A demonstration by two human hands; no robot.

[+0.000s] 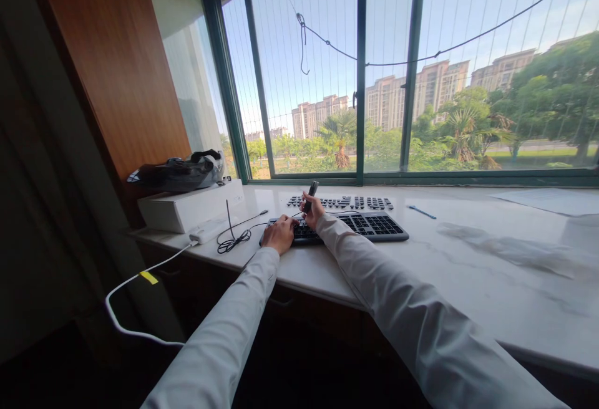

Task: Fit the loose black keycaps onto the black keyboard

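A black keyboard point(374, 224) lies on the white marble counter, with keys or key seats showing across it. My left hand point(279, 234) is closed on its left end, fingers curled over the top. My right hand point(314, 211) is wrapped around a thick black stick-like tool point(311, 193), held upright above the keyboard. The tool's lower end is hidden by the hand, so its exact kind does not show. Behind the keyboard, loose black keycaps point(373, 203) lie laid out in rows.
Left of the keyboard are a coiled black cable point(234, 242), a white adapter point(206, 231) with a white cord, and a white box point(187, 206) carrying a dark bag point(180, 173). To the right lie a blue slim tool point(422, 212) and clear plastic wrap point(510, 247). A window stands behind.
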